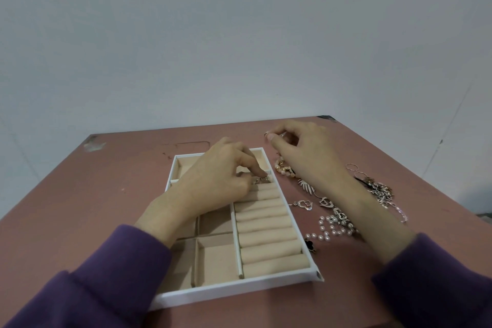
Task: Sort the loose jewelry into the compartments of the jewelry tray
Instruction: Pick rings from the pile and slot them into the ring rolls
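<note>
sorting is mid-way, ring-placing step. jewelry tray (239, 285) sits on the pink surface (106, 194) in front of the person, mostly bare: square compartments (215, 255) on its 9 o'clock side show nothing inside, padded ring rolls (269, 231) run down its 3 o'clock side.

left hand (218, 176) is over the tray's 12 o'clock half, fingers (253, 165) curled in a tight pinch on a small ring (262, 180), pressing it at the top slot of the ring rolls. how deep it is seated can't be told, the fingertips cover it.

right hand (306, 152) is off the tray at about 1 o'clock, low over the surface, thumb and forefinger closed in a pinch on a small metal piece (282, 135); too small to tell what kind.

rest of the loose jewelry lies on the surface at the tray's 3 o'clock: beaded bracelet (283, 168) just beside the rim, leaf earring (306, 184), heart earring (304, 204), pearl string (335, 226), black clover charm (311, 245), thin hoops (352, 167) and a chain tangle (380, 192) further out, partly under the right forearm.

next, by my read: push the ring down between two rolls until it stands, let go, then bring the right-hand piece across to a matching slot or compartment. needs a light pinch. chains look tangled, so lifting one may drag its neighbours.
</note>
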